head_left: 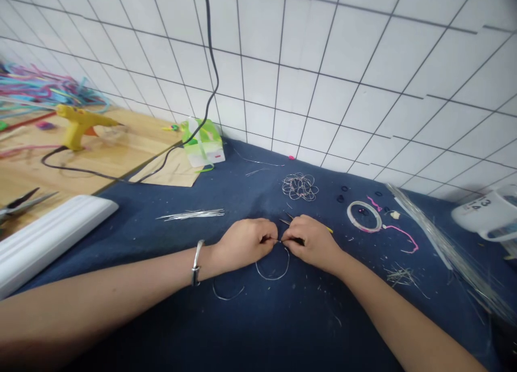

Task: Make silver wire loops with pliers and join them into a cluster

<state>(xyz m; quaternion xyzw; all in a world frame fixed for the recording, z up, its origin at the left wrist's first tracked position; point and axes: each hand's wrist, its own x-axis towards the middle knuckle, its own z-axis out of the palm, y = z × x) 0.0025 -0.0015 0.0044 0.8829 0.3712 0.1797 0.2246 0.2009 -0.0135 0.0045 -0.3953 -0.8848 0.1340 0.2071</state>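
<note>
My left hand point(248, 241) and my right hand point(313, 241) meet fingertip to fingertip over the dark blue cloth. Both are closed in a pinch on the ends of a thin silvery wire point(273, 279), which bends down between them in an open loop. Partly hidden behind my right hand lies a pointed tool point(286, 221), with a bit of yellow showing past the knuckles. Another curved wire piece point(228, 298) rests on the cloth below my left wrist. Beyond my hands sits a pile of wire rings point(300, 187). Straight wires point(191, 215) lie in a bundle to the left.
A yellow glue gun point(78, 125) stands on the wooden board at left, its black cord crossing toward a green-white packet point(203, 143). A white bar point(60, 237) lies near my left arm. At right are a white ring point(364, 229), long clear strips point(436, 232) and a white mug point(487, 213).
</note>
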